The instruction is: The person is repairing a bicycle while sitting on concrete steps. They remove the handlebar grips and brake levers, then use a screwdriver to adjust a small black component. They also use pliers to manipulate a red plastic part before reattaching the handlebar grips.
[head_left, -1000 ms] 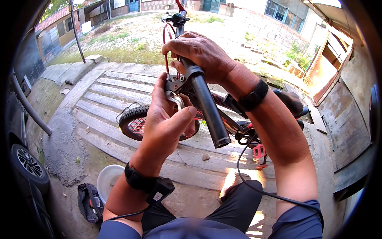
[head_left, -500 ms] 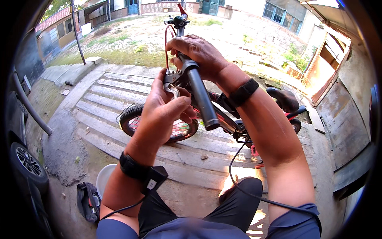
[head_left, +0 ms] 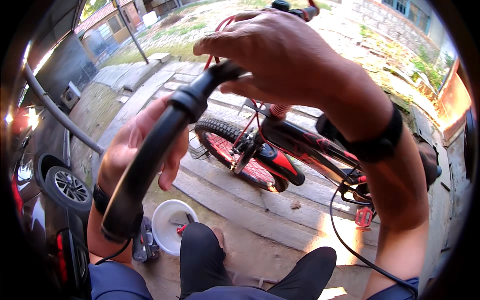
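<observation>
The black handlebar [head_left: 147, 162] crosses the near view diagonally, its bare end toward me and lower left. My right hand [head_left: 282, 62] arches over the bar near its far part, fingers curved around it; fingertips partly hidden. My left hand [head_left: 122, 155] is behind and beside the bar's near section, fingers curled, what they grip hidden by the bar. Red cables [head_left: 227, 22] rise behind my right hand. Below, the black-and-red bicycle frame [head_left: 305, 147] runs right from the red-spoked front wheel [head_left: 220, 142], whose fender is black and red.
A white bucket [head_left: 165, 232] with small items and a dark tool bag [head_left: 145, 247] sit by my left leg. A dark car [head_left: 40, 220] and a curved pole [head_left: 75, 127] are at left. The bike stands on grooved concrete [head_left: 240, 210]; a rusty panel [head_left: 450, 100] is at right.
The handlebar has swung closer and tilted leftward with both hands. My right hand has risen in view, my left shifted left, and the view has turned, showing more of the car and bucket.
</observation>
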Available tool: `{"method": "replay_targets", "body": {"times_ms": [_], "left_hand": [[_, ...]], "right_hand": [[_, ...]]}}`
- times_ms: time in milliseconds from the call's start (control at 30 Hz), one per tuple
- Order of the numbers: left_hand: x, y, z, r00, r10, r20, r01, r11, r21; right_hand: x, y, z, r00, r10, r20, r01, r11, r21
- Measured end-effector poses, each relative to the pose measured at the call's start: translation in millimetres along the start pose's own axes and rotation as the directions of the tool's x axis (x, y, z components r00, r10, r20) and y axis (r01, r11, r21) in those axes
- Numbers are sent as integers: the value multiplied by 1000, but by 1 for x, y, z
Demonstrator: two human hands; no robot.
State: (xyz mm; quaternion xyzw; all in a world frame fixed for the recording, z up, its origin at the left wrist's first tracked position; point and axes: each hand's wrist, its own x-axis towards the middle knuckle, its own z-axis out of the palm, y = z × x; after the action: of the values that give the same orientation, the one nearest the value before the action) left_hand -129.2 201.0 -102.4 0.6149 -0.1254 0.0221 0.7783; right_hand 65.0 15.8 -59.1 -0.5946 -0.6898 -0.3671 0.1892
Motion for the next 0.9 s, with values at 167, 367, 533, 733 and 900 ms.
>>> {"method": "replay_targets", "body": {"times_ms": [167,367,533,733,900], "left_hand": [[14,15,15,975,-209,-74,184,948,-259],[18,37,14,869,-494,-1,441,778,-447],[28,28,14,781,-618,-90,524,727,-443],[51,27,29,647,-760,63,642,499,-583],[39,22,33,612,-782,118,658,419,-626]], "right_hand": [[0,24,-6,999,34,18,-37,983,182],[0,33,4,932,119,342,-244,903,353],[6,33,3,882,130,453,-287,910,298],[-1,30,-8,835,162,526,-325,916,233],[-4,21,-10,834,152,530,-315,921,232]]}}
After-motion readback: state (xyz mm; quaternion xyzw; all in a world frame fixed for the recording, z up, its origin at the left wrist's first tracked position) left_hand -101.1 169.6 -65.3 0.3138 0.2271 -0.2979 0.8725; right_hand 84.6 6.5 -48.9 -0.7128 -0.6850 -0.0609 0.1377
